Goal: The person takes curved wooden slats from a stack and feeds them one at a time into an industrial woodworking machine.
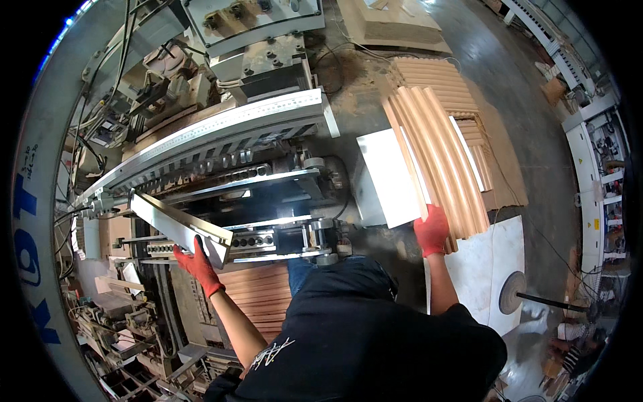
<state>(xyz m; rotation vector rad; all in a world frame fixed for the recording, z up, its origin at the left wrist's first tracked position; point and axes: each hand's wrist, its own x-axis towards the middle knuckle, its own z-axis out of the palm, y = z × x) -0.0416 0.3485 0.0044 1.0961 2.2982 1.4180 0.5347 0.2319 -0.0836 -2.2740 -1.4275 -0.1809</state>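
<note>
Both my hands wear red gloves. My left hand (197,263) grips the near end of a long white-faced panel (175,223) that lies slanted over the drilling machine's bed (268,201). My right hand (432,230) holds the near edge of a stack of narrow wood-edged panels (439,157), stood on edge and fanned out, with one white face showing (388,174). The stack is to the right of the machine, above the floor.
A long ruled aluminium fence (221,130) crosses the machine. More stacked panels lie behind on a pallet (435,77) and below my left arm (258,301). A white sheet (492,261) lies on the floor at right, and shelving (603,174) lines the far right.
</note>
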